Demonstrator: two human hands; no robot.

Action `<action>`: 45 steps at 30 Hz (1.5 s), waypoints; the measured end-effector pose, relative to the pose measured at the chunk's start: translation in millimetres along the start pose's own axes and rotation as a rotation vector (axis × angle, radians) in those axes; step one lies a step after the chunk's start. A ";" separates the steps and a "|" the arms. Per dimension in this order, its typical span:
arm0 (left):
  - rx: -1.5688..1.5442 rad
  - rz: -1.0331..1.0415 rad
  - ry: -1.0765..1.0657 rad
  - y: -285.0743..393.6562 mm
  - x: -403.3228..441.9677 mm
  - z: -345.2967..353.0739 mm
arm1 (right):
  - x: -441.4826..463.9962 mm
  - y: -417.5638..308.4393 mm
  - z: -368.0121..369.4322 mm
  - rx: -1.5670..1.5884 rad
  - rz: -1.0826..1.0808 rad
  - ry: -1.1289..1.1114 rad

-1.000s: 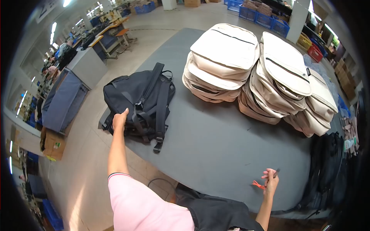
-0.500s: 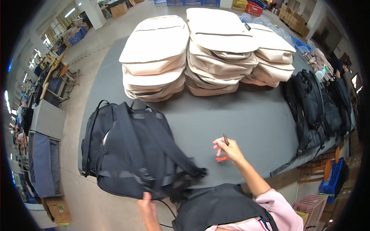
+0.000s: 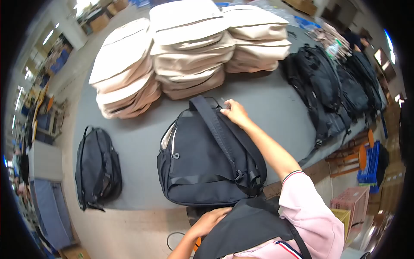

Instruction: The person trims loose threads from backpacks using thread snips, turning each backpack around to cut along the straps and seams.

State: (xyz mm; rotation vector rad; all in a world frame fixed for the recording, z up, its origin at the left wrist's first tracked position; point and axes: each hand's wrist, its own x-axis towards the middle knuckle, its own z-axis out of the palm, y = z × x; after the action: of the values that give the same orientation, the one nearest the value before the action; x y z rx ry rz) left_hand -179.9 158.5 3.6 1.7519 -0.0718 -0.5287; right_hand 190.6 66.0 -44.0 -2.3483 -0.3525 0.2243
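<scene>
A dark backpack (image 3: 202, 159) lies on the grey table's near edge, its straps upward and the zip at its left side partly open on a pale lining. My right hand (image 3: 235, 113) is at the backpack's top edge near the loop handle, fingers closed on a thin pen-like tool (image 3: 223, 100). Below the backpack's bottom edge, my left hand (image 3: 212, 221) lies against the black apron (image 3: 246, 222) with its fingers stretched out, holding nothing visible. A second dark backpack (image 3: 98, 168) rests at the table's left end.
Three stacks of cream backpacks (image 3: 189, 52) stand along the table's far side. More black backpacks (image 3: 319, 82) are piled at the right. Beyond them is another person (image 3: 357, 41). Orange stools (image 3: 355, 157) and a blue crate (image 3: 371, 168) stand on the floor at the right.
One dark backpack has moved right, in front of me, apart from the other. My right hand has reached up to its top edge; my left hand has shifted to the apron. The view has turned right.
</scene>
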 end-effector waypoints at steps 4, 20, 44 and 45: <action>0.154 0.044 -0.014 78.2 -3.6 -84.3 | -6.5 11.7 -15.7 -0.032 0.036 -0.074; 1.365 0.457 0.213 35.6 198.9 -137.4 | -39.7 30.7 -22.9 0.670 0.223 -0.040; -0.084 -0.195 0.217 6.3 219.8 -269.6 | 0.0 -33.3 24.6 0.314 -0.139 -0.187; -0.153 -0.170 0.180 2.1 223.2 -268.0 | 0.3 -25.4 27.2 0.325 -0.167 -0.123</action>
State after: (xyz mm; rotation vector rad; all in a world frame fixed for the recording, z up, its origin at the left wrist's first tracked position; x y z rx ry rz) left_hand 123.2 329.0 -22.6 1.6565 0.2407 -0.4837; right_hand 179.0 101.4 -45.7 -1.9797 -0.5279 0.3207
